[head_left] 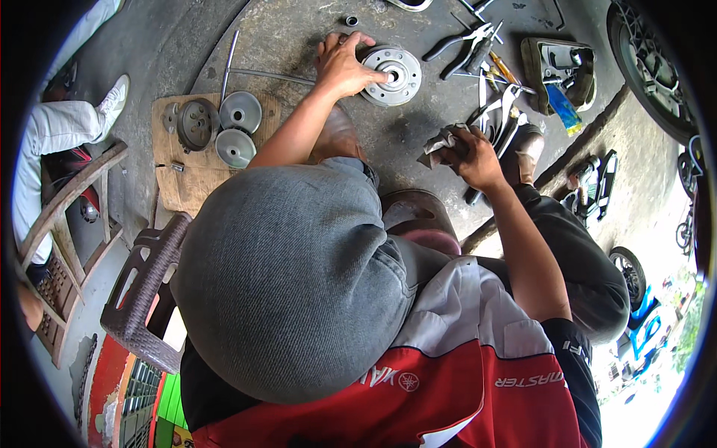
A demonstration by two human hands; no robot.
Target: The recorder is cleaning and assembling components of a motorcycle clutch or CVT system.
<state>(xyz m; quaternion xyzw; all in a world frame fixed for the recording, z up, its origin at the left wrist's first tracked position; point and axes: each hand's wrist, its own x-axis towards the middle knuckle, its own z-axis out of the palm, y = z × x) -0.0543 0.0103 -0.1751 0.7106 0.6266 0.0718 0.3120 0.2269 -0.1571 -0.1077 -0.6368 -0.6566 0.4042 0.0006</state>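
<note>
A round silver metal disc (pixel 399 84), with a ring of holes and a bore in its hub, lies flat on the dark floor in front of me. My left hand (pixel 343 66) is at its left side, fingers spread. Its thumb reaches over the disc's face towards the hub, and the other fingers point away from me. Bunched in my right hand (pixel 476 158) is a crumpled grey rag (pixel 441 143), held above the floor to the right of the disc. The fingers are closed round the cloth. A small dark metal ring (pixel 351 21) sits beyond my left hand.
To the left, a wooden board (pixel 173 193) carries a dark drum (pixel 197 125) and two silver bowl-shaped parts (pixel 240 112). Pliers (pixel 457 45) and other tools lie right, near a tool case (pixel 539 71). A motorcycle wheel (pixel 650 67) stands far right; another person's shoe (pixel 113 104) is left.
</note>
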